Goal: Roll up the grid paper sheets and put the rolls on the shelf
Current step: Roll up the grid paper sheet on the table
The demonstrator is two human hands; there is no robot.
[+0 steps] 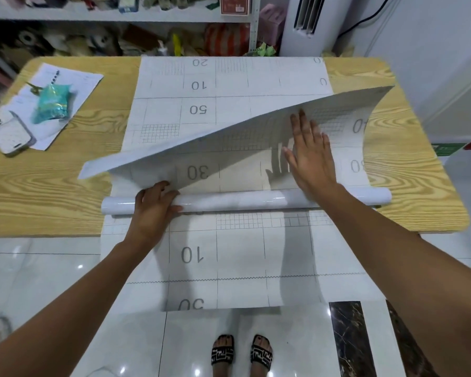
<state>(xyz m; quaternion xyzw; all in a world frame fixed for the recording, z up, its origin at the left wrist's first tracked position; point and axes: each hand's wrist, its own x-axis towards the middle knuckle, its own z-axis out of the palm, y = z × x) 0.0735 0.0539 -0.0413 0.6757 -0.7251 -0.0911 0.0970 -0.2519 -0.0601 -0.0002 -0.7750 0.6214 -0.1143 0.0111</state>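
A grid paper sheet [229,83] printed with numbers lies along the wooden table [52,186] and hangs over its near edge. A partly wound white roll [242,200] lies across it near that edge. My left hand [154,204] grips the left part of the roll. My right hand [312,156] lies flat with straight fingers on a loose flap of the sheet [229,137] that is lifted and curls above the roll. The shelf [106,12] stands behind the table, packed with goods.
On the table's left are a white phone [10,131], a teal packet [52,104] and printed papers [74,80]. A white standing unit [305,23] rises at the back right. Glossy floor tiles and my sandalled feet [241,352] are below.
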